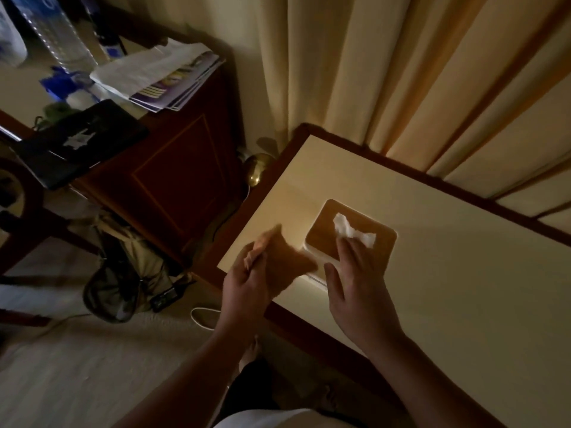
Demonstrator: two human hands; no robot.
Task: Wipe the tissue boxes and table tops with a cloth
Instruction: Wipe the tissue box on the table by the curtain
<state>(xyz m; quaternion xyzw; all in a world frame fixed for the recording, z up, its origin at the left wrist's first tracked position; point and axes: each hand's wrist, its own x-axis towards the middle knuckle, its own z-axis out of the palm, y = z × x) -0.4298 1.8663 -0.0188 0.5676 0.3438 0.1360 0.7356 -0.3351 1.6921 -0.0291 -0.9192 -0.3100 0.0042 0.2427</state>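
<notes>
reaching in from the bottom of the view, both bare forearms meet over the near left corner of the cream table top with a dark wooden edge. the left hand shows its back to the camera, and its fingers are curled tight around an orange-brown cloth. the cloth is blurred and covers the near left corner of the rectangular tissue box with a brown wooden lid, touching it. the right hand lies palm down on the lid with fingers straight and a little spread. its fingertips are beside the white tissue that stands out of the slot, and the thumb is stretched apart along the near edge. the box sits on the table near this corner, well apart from the pale yellow curtain.
</notes>
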